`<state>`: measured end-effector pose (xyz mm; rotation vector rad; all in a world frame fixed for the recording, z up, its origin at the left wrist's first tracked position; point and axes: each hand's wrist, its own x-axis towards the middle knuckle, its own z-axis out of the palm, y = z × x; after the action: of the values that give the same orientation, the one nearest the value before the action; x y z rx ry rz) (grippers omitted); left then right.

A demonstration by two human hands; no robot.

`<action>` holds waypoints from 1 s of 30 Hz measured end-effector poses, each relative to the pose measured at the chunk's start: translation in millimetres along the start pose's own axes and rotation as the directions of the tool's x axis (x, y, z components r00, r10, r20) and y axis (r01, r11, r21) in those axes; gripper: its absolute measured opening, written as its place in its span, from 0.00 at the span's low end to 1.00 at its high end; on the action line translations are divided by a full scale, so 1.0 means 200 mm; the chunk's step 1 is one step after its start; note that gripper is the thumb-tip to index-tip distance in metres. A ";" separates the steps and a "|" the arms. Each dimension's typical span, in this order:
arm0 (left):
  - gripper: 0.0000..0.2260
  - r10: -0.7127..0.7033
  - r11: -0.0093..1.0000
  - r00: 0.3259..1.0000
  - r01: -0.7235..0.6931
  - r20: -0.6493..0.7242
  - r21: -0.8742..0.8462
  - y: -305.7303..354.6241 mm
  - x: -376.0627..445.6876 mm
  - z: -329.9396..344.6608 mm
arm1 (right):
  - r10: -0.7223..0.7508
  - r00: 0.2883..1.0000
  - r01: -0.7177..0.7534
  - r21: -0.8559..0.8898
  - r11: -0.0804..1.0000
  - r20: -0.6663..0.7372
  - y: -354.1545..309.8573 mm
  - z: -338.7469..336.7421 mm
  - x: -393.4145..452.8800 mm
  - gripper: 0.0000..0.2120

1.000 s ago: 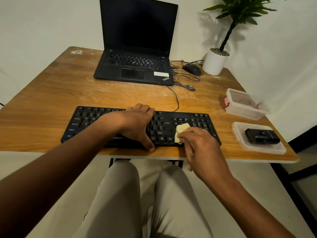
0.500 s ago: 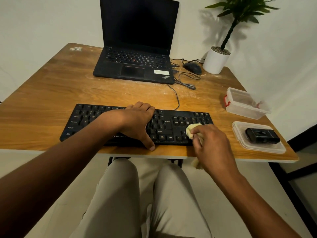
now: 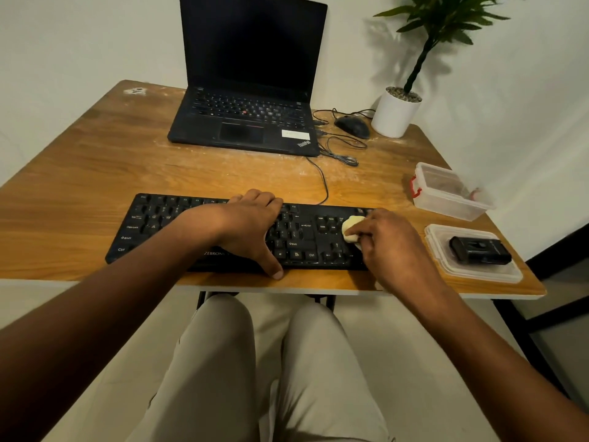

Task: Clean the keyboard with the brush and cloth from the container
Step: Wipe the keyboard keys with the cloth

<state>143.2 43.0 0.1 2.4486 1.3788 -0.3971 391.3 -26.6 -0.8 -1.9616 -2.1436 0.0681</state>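
A black keyboard (image 3: 306,237) lies along the front edge of the wooden table (image 3: 95,173). My left hand (image 3: 251,224) rests flat on its middle keys, thumb down at the front rim. My right hand (image 3: 387,247) grips a bunched pale yellow cloth (image 3: 350,229) and presses it on the keys at the keyboard's right end, which the hand mostly hides. A clear plastic container (image 3: 446,194) with a red clasp stands open at the right. Its lid (image 3: 471,271) lies nearer me with a black brush (image 3: 479,250) on it.
A black laptop (image 3: 248,122) stands open at the back centre, with a mouse (image 3: 352,126) and loose cables to its right. A potted plant (image 3: 396,113) sits in the back right corner. The keyboard's cable (image 3: 322,180) runs toward the laptop. My knees are under the table edge.
My right hand has slid the cloth rightward and toward the back along the keyboard, from left of the arrow keys to its right end. My left hand has stayed put.
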 end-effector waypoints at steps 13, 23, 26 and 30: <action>0.63 -0.013 1.000 1.000 0.014 0.013 -0.006 0.01 -0.02 -0.02 | -0.024 0.998 0.028 0.067 0.997 -0.064 -0.02 0.06 -0.03 0.15; 0.65 -0.018 1.000 0.999 0.019 0.039 -0.017 0.05 0.00 -0.03 | 0.222 0.952 -0.132 0.372 0.919 -0.211 0.20 -0.23 -0.02 0.12; 0.64 0.022 1.000 1.000 -0.022 -0.007 -0.008 0.15 0.05 -0.06 | 0.198 0.947 -0.101 0.353 0.930 -0.253 0.21 -0.20 0.06 0.13; 0.62 0.093 0.996 0.995 -0.094 -0.038 -0.013 0.30 0.14 -0.09 | 0.097 0.972 -0.033 0.285 0.958 -0.213 0.15 -0.09 0.19 0.13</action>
<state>210.8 43.3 14.1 2.5086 1.2708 -0.3196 421.7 12.1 15.6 -1.7829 -1.8159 0.1449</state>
